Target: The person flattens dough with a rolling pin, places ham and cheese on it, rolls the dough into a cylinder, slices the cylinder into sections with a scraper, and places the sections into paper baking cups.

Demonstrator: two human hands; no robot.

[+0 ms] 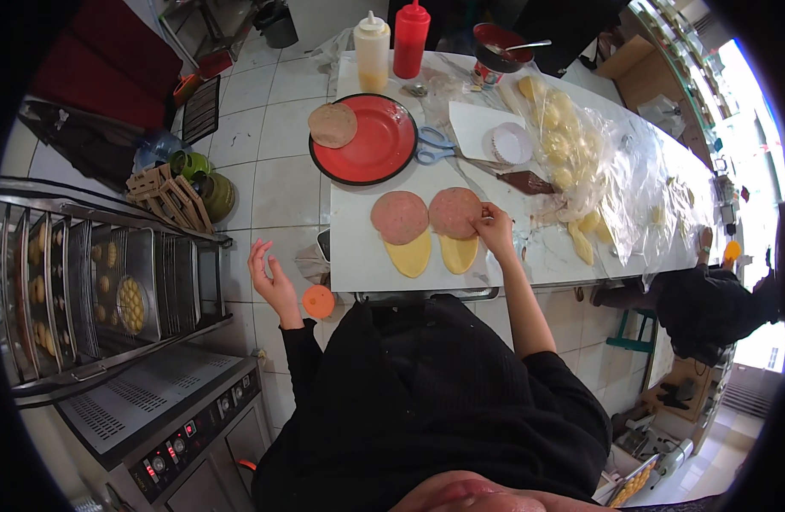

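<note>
though pinched at rim, meat slice [454, 212] under right grip [493, 229]

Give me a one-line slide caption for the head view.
Right hand touches a pink meat slice on the white table; left hand hangs open off its edge.

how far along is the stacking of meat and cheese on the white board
Done: two yellow cheese slices lie on the white board, each half under a round pink meat slice. In hand: the right hand pinches the right meat slice's edge. Left: one round slice waits on the red plate.
</note>
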